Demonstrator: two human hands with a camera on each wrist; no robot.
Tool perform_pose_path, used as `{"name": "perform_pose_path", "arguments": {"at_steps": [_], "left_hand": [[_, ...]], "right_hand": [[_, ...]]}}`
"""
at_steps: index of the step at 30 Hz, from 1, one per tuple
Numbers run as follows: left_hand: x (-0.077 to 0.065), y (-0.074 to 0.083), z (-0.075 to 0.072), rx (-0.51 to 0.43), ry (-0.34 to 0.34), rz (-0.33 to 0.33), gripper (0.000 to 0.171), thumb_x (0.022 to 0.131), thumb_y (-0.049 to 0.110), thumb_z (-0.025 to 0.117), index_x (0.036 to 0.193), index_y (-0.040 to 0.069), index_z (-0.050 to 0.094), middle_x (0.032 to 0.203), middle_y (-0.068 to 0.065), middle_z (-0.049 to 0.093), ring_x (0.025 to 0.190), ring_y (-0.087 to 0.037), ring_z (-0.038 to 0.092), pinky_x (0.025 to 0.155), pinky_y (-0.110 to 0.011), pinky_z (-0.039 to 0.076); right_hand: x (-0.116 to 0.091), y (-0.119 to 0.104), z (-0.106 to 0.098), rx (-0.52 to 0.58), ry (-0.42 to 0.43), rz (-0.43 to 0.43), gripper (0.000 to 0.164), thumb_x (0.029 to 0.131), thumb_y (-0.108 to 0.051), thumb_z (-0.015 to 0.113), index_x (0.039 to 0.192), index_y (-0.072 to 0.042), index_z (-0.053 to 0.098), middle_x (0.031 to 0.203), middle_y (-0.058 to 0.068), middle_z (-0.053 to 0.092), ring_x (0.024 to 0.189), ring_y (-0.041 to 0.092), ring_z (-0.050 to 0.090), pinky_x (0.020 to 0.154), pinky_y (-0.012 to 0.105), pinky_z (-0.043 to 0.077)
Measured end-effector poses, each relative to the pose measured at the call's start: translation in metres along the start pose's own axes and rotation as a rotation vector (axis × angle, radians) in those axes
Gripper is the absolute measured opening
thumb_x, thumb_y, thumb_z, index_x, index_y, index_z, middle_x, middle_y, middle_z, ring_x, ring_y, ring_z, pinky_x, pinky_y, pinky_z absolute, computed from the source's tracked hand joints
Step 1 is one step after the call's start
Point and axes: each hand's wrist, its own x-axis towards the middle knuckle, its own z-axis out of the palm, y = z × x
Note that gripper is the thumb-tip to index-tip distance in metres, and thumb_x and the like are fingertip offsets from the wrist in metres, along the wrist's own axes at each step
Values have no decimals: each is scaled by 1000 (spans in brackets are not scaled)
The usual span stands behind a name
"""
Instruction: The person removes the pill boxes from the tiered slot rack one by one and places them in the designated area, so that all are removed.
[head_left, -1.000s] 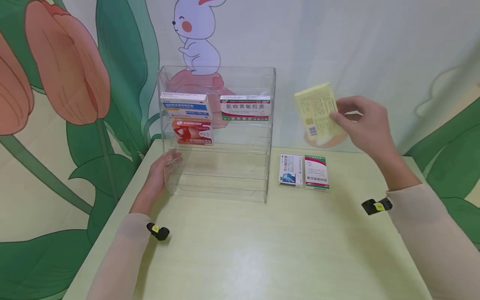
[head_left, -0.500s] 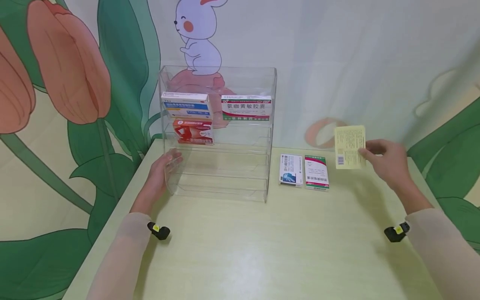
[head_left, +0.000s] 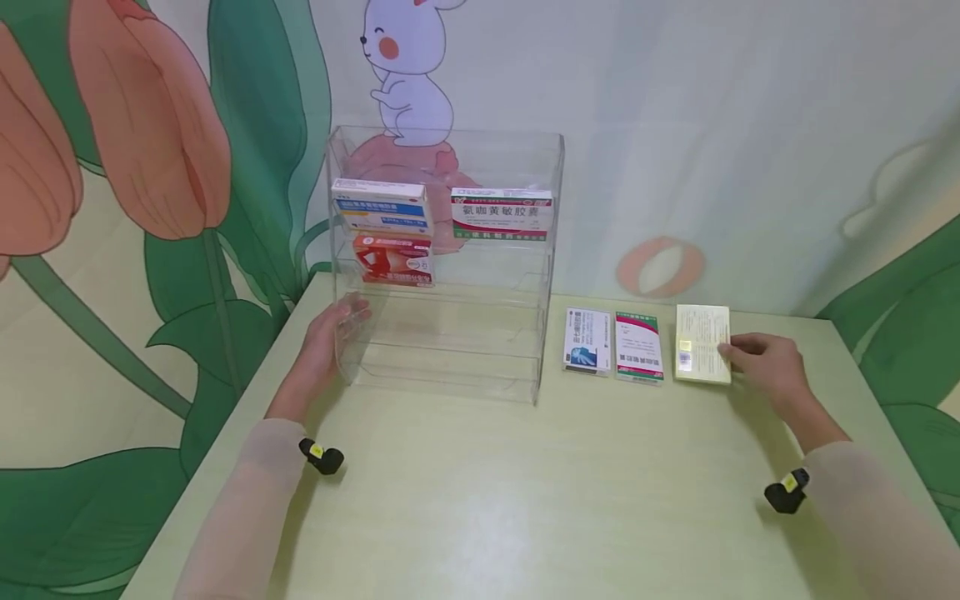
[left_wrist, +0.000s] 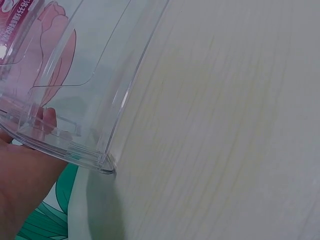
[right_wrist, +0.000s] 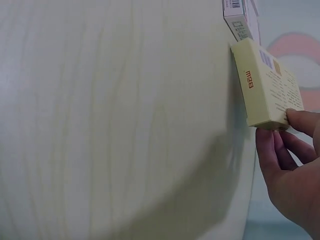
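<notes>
A clear plastic tiered rack (head_left: 450,333) stands on the table. My left hand (head_left: 322,337) holds its left side low down, with fingertips seen through the plastic. The left wrist view shows that hand (left_wrist: 30,175) beside the rack's side panel (left_wrist: 107,115), its thumb not clearly visible. With thumb and fingers, my right hand (head_left: 772,367) pinches the right edge of a pale yellow medicine box (head_left: 703,354), printed side up, low over the table or touching it. The right wrist view shows the thumb on the box's top (right_wrist: 265,85) and the fingers beneath its edge.
Left of the yellow box lie a white-and-blue medicine box (head_left: 587,340) and a white, red and green one (head_left: 639,346). The rack bears a blue-and-white box (head_left: 381,207), a red box (head_left: 393,261) and a green-and-red box (head_left: 501,214). A patterned curtain (head_left: 637,100) hangs behind.
My right hand has brought the yellow box from the air down to the table, rightward, beside the other two boxes. My left hand has stayed on the rack.
</notes>
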Motion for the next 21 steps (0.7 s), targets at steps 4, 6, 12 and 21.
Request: {"name": "perform_pose_path", "arguments": {"at_steps": [4, 6, 12, 21], "left_hand": [[-2, 0, 1, 21, -1, -2, 61, 114, 43, 37, 166, 12, 34, 165, -13, 42, 156, -29, 34, 130, -48, 17], [-1, 0, 1, 17, 1, 2, 61, 114, 43, 37, 166, 12, 33, 165, -14, 42, 156, -30, 34, 130, -49, 17], [2, -1, 2, -13, 0, 11, 62, 114, 40, 37, 166, 8, 31, 166, -19, 38, 156, -30, 35, 130, -49, 18], [1, -1, 1, -3, 6, 1, 61, 115, 40, 34, 167, 8, 30, 168, -19, 36, 156, -29, 34, 130, -47, 17]], "right_hand": [[0, 7, 6, 16, -23, 36, 72, 107, -50, 56, 148, 9, 52, 144, 32, 55, 122, 37, 58, 72, 18, 52], [1, 10, 9, 23, -24, 54, 72, 107, -50, 56, 149, 10, 51, 144, 32, 55, 119, 35, 60, 71, 19, 55], [2, 17, 13, -10, -14, 90, 70, 109, -49, 54, 148, 9, 52, 142, 32, 56, 114, 32, 62, 69, 20, 54], [0, 14, 19, -4, 11, 109, 70, 109, -49, 53, 150, 8, 51, 143, 31, 56, 115, 33, 61, 67, 18, 52]]}}
